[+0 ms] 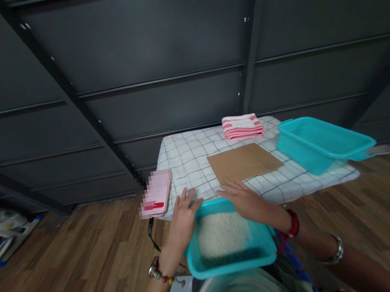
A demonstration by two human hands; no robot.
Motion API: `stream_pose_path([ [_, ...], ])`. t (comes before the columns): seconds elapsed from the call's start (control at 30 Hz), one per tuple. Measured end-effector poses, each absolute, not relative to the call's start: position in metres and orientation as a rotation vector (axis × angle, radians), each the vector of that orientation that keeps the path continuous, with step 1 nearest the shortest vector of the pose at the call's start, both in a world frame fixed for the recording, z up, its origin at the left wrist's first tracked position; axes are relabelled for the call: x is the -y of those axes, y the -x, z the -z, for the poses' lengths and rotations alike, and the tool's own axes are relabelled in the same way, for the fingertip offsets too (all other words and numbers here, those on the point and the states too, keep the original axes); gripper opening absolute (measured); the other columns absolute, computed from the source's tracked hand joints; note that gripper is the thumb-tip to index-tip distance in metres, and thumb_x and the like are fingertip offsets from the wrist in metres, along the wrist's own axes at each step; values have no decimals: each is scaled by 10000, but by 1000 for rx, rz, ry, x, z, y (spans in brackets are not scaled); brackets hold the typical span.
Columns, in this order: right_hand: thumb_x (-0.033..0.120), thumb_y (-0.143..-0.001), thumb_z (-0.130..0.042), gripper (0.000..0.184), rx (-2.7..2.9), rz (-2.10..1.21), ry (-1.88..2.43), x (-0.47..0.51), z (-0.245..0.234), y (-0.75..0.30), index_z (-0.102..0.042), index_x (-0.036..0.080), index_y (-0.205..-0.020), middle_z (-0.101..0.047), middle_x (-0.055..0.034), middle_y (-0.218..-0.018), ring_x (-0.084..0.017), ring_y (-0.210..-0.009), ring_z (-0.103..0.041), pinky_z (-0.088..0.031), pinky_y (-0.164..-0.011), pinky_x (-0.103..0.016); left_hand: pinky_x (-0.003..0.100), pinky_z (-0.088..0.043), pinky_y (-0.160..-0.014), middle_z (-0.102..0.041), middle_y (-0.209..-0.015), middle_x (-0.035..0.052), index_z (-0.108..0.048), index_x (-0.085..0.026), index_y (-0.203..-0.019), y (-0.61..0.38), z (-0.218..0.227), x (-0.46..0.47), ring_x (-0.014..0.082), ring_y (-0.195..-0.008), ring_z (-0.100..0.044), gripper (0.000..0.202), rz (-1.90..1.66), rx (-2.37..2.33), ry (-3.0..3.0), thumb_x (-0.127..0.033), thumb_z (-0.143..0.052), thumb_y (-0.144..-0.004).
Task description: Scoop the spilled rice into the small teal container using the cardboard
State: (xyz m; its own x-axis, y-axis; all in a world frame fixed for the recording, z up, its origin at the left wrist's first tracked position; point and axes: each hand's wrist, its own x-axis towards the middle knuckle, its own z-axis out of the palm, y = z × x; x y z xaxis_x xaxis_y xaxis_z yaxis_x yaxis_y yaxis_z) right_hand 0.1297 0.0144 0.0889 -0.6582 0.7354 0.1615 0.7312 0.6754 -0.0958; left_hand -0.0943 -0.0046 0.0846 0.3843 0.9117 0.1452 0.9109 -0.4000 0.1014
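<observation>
Turquoise tub (236,267), white grains (221,233) inside, six o'clock. Your left hand (183,220) at tub's ten, right hand (244,202) at one: both spread, gripping nothing. Seemingly steadying tub; next move would call for firmer hold.

- Wall (162,32): dark grey panels, 9 through 12 to 3 o'clock — fills upper half.
- Ribs (53,69): two long, slanted, toward 10 and 1 o'clock; thin rails (166,79) run crosswise.
- Floor (98,260): brown wood-look planks, 8 and 4 o'clock.
- Table (189,156): centre, reaching toward 3 o'clock — white cloth, dark grid lines.
- Light: dim on wall, brighter on cloth.
</observation>
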Motion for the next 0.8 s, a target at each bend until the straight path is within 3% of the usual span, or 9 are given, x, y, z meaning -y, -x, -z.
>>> stream_pose_path([
  [0.17, 18, -822, -384, 448, 2703, -86, 1034, -22, -85, -110, -568, 120, -1217, -575, -156, -1246, -251, -1244, -451, -282, -1072, -518, 566, -312, -1075, -462, -1415, 93, -571, -237, -1205, 99, -66, -2, 250, -1381, -237, 698, -442, -1642, -2593, 154, -351, -670],
  [0.4, 42, -854, -395, 390, 2662, -253, 886, -21, -84, -118, -626, 197, -1129, -611, -94, -1210, -190, -1213, -479, -263, -1086, -488, 551, -329, -1081, -477, -1404, 97, -586, -224, -1193, 104, -54, -6, 246, -1379, -263, 698, -592, -1528, -2527, 149, -348, -653],
  [0.6, 87, -833, -483, 357, 2636, -170, 1008, -29, -86, -115, -603, 121, -1167, -588, -160, -1218, -251, -1204, -482, -286, -1066, -531, 574, -289, -1092, -448, -1429, 82, -579, -255, -1204, 106, -53, -8, 245, -1393, -238, 737, -622, -1453, -2460, 153, -355, -633],
  [0.8, 38, -836, -431, 395, 2634, -91, 1026, -23, -76, -122, -605, 159, -1170, -581, -146, -1237, -251, -1242, -455, -313, -1055, -546, 600, -332, -1052, -521, -1358, 107, -619, -238, -1132, 106, -51, 0, 292, -1367, -300, 503, -807, -1596, -2392, 50, -450, -756],
])
